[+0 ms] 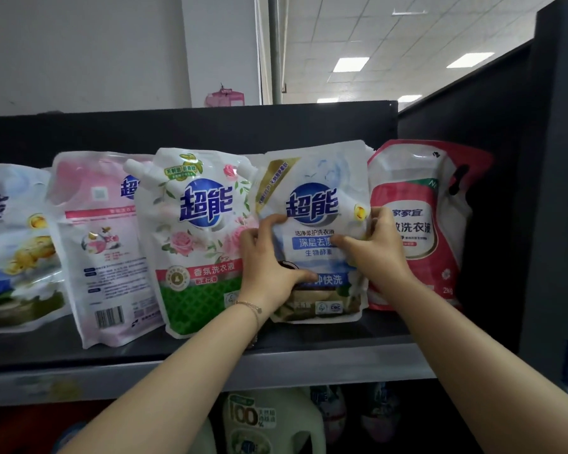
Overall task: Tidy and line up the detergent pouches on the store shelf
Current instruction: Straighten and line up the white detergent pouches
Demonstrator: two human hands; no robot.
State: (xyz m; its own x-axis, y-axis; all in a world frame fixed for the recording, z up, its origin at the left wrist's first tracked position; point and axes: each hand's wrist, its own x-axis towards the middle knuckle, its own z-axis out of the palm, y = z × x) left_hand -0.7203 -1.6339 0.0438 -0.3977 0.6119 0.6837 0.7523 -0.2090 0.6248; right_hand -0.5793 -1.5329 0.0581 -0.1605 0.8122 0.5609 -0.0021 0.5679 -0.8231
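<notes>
Several detergent pouches stand in a row on a dark shelf (325,352). My left hand (266,267) and my right hand (374,250) both grip the white-and-blue pouch (312,191), one on each side of it, holding it upright. To its left stands a white pouch with roses and a green base (194,231), then a pink pouch showing its back with a barcode (102,244), tilted. A blue-and-white pouch (10,247) is cut off at the far left. A red pouch (420,221) leans at the right end.
The dark back panel (191,129) runs behind the pouches and a dark side wall (505,191) closes the right end. White jugs (259,421) stand on the lower shelf. The shelf's front strip has free room.
</notes>
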